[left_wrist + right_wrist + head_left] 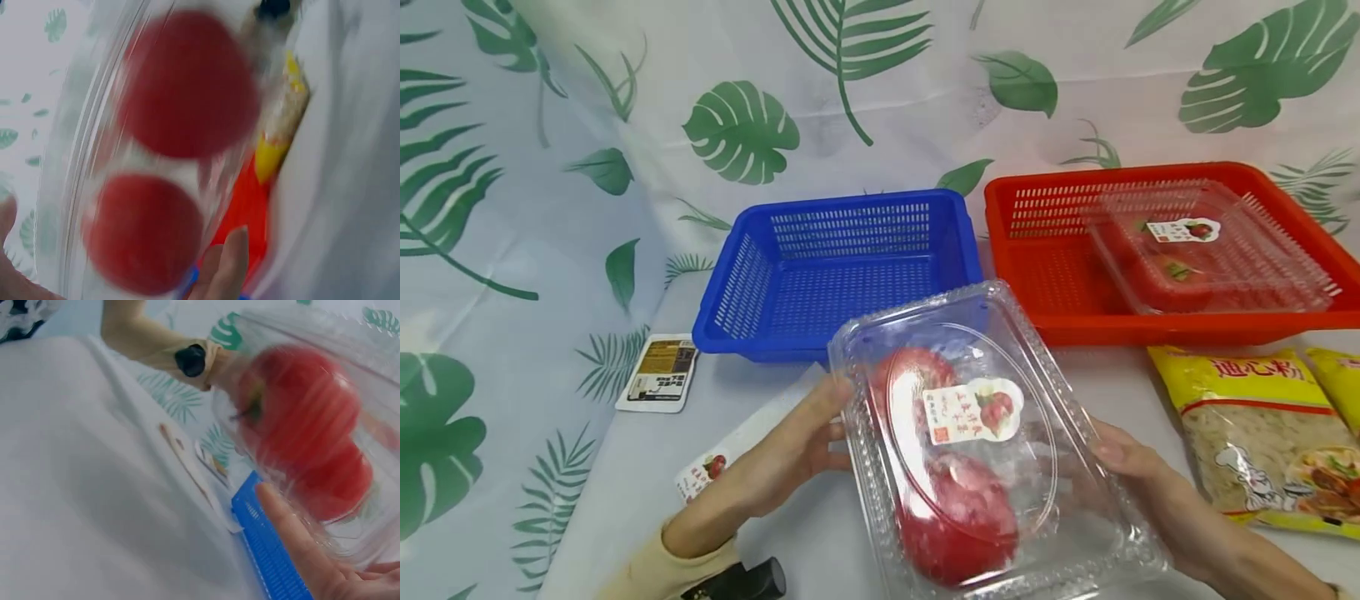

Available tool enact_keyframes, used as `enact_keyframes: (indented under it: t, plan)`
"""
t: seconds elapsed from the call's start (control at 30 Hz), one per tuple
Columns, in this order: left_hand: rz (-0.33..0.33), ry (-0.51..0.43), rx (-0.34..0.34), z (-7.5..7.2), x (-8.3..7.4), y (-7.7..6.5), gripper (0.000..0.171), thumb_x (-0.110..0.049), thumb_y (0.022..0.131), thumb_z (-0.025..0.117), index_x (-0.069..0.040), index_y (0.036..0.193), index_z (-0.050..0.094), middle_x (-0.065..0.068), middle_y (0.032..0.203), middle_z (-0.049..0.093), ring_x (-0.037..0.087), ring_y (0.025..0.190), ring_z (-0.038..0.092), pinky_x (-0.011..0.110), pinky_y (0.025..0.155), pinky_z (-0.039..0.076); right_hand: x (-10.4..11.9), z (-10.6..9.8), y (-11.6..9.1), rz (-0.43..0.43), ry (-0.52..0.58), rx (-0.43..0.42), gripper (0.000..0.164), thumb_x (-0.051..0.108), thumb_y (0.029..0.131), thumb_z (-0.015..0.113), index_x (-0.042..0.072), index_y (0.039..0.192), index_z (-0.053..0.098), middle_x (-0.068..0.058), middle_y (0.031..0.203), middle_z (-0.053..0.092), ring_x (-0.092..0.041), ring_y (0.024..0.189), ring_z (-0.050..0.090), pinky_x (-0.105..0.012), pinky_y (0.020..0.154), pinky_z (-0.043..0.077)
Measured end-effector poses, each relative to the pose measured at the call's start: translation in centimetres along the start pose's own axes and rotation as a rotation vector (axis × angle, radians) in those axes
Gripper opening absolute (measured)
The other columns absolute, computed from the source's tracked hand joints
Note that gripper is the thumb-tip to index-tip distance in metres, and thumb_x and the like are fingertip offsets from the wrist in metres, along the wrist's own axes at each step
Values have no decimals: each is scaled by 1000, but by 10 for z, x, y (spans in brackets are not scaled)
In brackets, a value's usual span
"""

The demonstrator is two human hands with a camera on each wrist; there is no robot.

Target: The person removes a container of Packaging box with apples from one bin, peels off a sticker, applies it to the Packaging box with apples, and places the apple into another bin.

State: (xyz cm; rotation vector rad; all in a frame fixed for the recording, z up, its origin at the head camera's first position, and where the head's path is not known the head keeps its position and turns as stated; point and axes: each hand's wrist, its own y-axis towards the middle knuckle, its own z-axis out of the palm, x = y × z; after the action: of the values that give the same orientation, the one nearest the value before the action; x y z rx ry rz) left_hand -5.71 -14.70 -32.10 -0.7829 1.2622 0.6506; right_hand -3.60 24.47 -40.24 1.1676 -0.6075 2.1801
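A clear plastic clamshell box (977,321) is held up tilted between both hands, above the table. Inside lie two red tomatoes (955,525), also seen close up in the left wrist view as blurred red tomatoes (156,234). On the lid is a white label (973,411) with a tomato picture. My left hand (797,450) grips the box's left edge, thumb above and fingers below. The opposite edge is gripped by my right hand (1138,487), its fingers partly hidden beneath the box. In the right wrist view, a finger of the right hand (306,556) lies along the box.
Behind the box stands a blue basket (722,321). Right of it, a red basket (1037,327) holds another labelled clear box (1262,275) of tomatoes. Yellow pasta bags (1262,442) lie at right. On the left are a flat packet (658,375) and a white label strip (760,429).
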Motion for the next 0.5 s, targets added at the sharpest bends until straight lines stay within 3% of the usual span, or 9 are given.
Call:
enact_keyframes:
  t: [0.1,0.17,0.23,0.3,0.37,0.4,0.43,0.47,0.5]
  plan:
    - [1,-33,24,9,1,4,97,-56,101,59,-29,169,-4,21,171,14,47,144,42,56,102,53,3,0,1,-4,3,-18,48,29,111,25,43,152,46,13,152,54,-19,133,58,-34,107,50]
    - [-2,-50,10,13,0,8,95,-47,99,64,-36,168,-1,19,169,18,46,142,44,59,103,52,6,-1,1,17,-5,-32,46,33,111,25,44,151,44,13,150,56,-22,130,60,-36,105,51]
    - [1,-57,-4,14,-1,11,93,-39,99,63,-37,168,0,19,169,18,45,143,43,61,105,50,10,-3,0,17,-76,-44,49,33,112,24,41,159,33,14,153,50,-17,133,57,-35,105,51]
    - [11,-57,-2,14,-2,14,91,-36,99,61,-34,168,2,20,167,21,47,143,43,61,105,49,17,-5,1,18,-155,-65,55,33,112,25,39,166,17,9,166,35,-10,140,48,-33,106,49]
    - [16,-66,8,14,-3,19,89,-33,99,60,-32,168,5,21,166,23,46,143,43,60,105,50,28,-5,3,35,-276,-116,65,32,112,29,33,169,-2,-3,174,13,-21,151,34,-30,105,48]
    - [13,-65,10,15,-5,22,88,-33,99,59,-31,169,5,20,166,23,45,143,43,59,106,50,35,-4,3,50,-347,-151,69,33,112,30,32,168,-10,-8,175,4,-27,153,28,-35,105,47]
    - [13,-66,15,16,-5,25,87,-33,99,59,-31,169,6,20,166,23,44,143,43,59,106,50,40,-5,4,54,-385,-176,70,31,111,32,32,168,-10,-12,175,-3,-35,154,22,-34,104,47]
    - [15,-68,19,18,-7,29,87,-32,99,59,-32,169,7,19,166,24,44,143,44,58,106,50,48,-4,6,50,-411,-194,71,30,111,34,32,168,-10,-13,175,-3,-37,153,23,-34,103,49]
    - [11,-72,15,19,-8,33,87,-32,99,59,-33,168,7,18,166,24,42,143,44,57,106,50,55,-1,6,44,-432,-218,72,28,111,34,30,168,-9,-12,174,8,-39,151,29,-35,101,51]
